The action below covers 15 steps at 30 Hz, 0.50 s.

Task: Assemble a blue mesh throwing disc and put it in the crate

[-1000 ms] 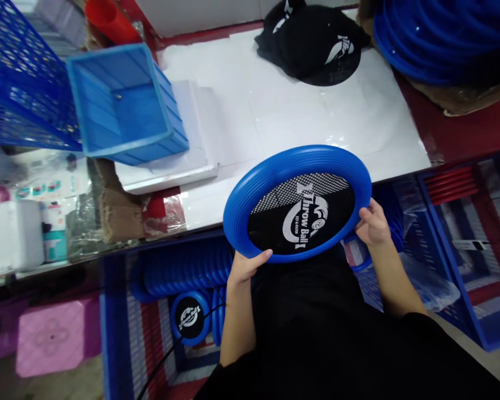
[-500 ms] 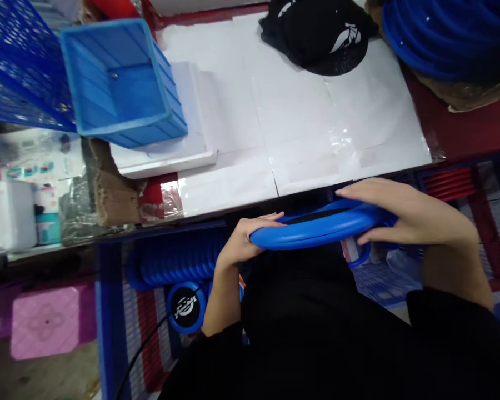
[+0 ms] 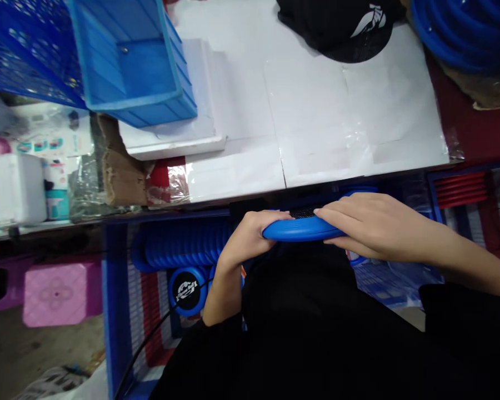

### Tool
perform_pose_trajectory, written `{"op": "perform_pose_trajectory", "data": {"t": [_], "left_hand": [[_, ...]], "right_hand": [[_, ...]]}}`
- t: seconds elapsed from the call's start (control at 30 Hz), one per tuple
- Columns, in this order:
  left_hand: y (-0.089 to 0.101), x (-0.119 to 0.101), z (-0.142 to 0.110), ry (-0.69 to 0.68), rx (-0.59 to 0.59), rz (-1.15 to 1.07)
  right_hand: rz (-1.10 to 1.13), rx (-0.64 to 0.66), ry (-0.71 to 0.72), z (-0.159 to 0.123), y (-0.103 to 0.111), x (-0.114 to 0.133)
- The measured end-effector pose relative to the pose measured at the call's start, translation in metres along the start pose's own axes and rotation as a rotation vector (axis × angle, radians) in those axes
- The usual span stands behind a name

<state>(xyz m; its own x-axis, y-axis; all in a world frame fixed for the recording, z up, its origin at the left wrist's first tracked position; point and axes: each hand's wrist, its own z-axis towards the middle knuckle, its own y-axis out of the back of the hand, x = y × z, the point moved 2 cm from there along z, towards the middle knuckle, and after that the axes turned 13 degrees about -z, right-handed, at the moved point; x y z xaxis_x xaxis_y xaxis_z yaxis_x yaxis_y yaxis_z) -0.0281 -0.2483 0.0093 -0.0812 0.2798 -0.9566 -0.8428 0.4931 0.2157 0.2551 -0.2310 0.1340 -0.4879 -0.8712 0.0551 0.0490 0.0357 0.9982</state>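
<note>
Two hands: both on the job, L hand (image 3: pixel 252 234) pinching one end of the rim, R hand (image 3: pixel 369 225) wrapped round the other, fingers on top, a digit tucked under.
Blue-rimmed disc (image 3: pixel 300 229): held btwn them, just off the worktop (image 3: pixel 316 128)'s near edge, in front of the body; seen almost side-on, w/ a strip of black mesh (image 3: pixel 302 213) on top.
Grip: step looks like two-handed handling of the rim; whether they're squeezing or bending it, can't tell.
Rim: next move, I'd judge, calls for a firm hold at both ends, w/ fingers clear of the worktop's front edge.
Front edge: it's close ahead of the disc, main thing in the way; relative height unclear.
Black caps (image 3: pixel 354 33): up at the far edge, R of centre.
Blue bin (image 3: pixel 133 104): on a white slab (image 3: pixel 179 147), L side, well clear.
Ring stack (image 3: pixel 470 33): far R corner.
Below: row of blue rings (image 3: pixel 187 244) plus small disc (image 3: pixel 187 291), w/ black cable (image 3: pixel 152 332) running across it.
</note>
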Motion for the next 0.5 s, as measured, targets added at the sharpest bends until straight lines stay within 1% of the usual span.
{"op": "perform_pose_trajectory", "data": {"t": [0.13,0.27,0.4,0.5], "left_hand": [[-0.006,-0.01,0.006,0.002,-0.004,0.002],[-0.011,-0.015,0.012,0.016,-0.008,-0.002],[-0.01,-0.014,0.012,0.052,0.005,0.026],[-0.003,-0.007,0.008,0.069,0.031,0.026]], "right_hand": [[-0.045,-0.05,-0.01,0.002,-0.004,0.002],[-0.082,-0.052,0.001,0.004,-0.002,0.005],[-0.122,-0.087,-0.005,0.007,-0.005,0.007],[-0.07,-0.104,-0.015,0.003,-0.007,0.0]]}}
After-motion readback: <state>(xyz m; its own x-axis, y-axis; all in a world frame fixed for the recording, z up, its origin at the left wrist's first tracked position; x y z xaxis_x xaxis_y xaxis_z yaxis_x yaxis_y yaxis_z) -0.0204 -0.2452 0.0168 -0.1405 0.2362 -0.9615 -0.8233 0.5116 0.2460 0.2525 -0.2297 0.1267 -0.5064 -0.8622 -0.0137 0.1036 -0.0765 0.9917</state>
